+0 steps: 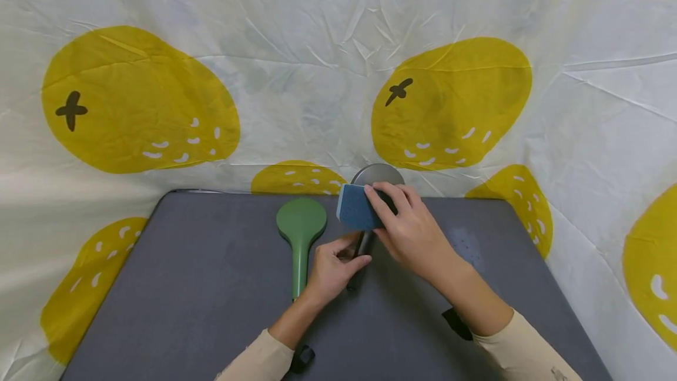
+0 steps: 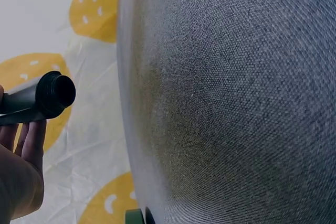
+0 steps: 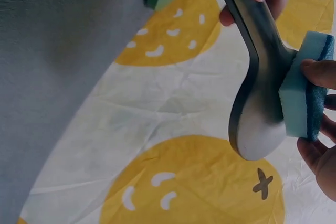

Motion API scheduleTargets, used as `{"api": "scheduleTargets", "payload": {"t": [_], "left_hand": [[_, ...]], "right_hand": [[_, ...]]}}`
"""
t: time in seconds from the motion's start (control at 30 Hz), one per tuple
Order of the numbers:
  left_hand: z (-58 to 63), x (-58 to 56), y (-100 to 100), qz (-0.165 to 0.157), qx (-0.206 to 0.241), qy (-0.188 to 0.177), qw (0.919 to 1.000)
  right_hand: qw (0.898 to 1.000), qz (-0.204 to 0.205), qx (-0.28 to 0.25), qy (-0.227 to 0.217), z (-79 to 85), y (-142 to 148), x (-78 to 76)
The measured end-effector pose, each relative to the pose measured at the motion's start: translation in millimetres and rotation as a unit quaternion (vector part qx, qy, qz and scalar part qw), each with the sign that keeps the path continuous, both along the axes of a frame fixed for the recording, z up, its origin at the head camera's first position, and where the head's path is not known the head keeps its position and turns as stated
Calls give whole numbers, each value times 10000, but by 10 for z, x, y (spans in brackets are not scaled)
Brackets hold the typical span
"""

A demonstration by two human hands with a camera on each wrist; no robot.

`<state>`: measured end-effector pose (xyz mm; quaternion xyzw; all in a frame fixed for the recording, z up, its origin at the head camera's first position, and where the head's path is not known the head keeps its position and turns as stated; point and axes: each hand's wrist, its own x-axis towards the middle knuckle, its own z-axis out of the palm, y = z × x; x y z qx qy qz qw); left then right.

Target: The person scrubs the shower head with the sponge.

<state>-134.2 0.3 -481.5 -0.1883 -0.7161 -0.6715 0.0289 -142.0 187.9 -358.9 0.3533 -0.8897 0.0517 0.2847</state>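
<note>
My left hand [image 1: 330, 270] grips the handle of a grey handheld shower head [image 1: 378, 173] and keeps it raised above the table. The threaded open end [image 2: 59, 91] of its handle shows in the left wrist view. In my right hand [image 1: 415, 237] is a blue sponge [image 1: 353, 208], pinched between thumb and fingers. Seen from the right wrist, the sponge's lighter side [image 3: 295, 104] lies against the round head. A green handheld shower head [image 1: 301, 220] rests on the table just left of my left hand, its handle partly behind my forearm.
The dark grey table [image 1: 201, 287] reaches back to a white cloth [image 1: 312, 104] printed with yellow fruit, which hangs behind and at the sides. Small droplets [image 1: 468, 247] mark the tabletop beyond my right forearm. Black pieces show beside both wrists.
</note>
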Motion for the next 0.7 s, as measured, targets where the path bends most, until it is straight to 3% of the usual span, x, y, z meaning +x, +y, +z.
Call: {"api": "scheduleTargets", "payload": {"t": [0.23,0.5,0.7], "left_hand": [[13,-1,8,40,-68,35,10000],[-13,1,-27,-34,-98,-124,9999],[3,-5,-62,60,-151,22,9999]], "right_hand": [[9993,-128,-186,-296,147,8,-154],[9933,-40,-644,-961,381,118,-475],[9919,-75,-731,-1037,482,187,-602]]}}
